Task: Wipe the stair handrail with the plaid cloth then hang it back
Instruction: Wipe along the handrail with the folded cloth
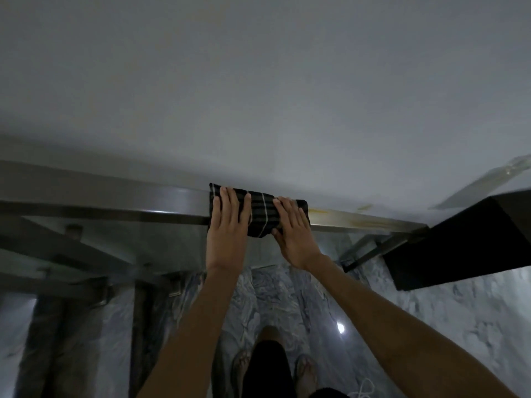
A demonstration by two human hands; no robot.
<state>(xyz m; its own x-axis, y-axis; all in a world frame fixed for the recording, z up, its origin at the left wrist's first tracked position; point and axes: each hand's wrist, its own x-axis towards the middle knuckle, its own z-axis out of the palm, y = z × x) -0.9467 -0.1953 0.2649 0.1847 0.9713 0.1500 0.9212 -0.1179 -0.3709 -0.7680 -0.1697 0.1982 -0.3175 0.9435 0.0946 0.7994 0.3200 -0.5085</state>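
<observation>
Along handrail (115, 203), folded plaid cloth (263, 215) lengthwise

Home stairwell: steel handrail (115, 202) w/ glass panel (138, 242), marble floor (431, 326), white wall (258, 96).

Handrail (115, 202) bare leftward — wall (258, 96) close behind, dark block (459, 242) closing off right end

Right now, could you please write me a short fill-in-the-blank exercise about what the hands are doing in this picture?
1. The plaid cloth is draped over the metal ____.
2. The left hand and right hand both press down on the ____.
3. The yellowish stain on the rail lies just beyond the ____ hand.
4. The floor below has a ____ pattern.

Missing words: handrail; cloth; right; marble
</observation>
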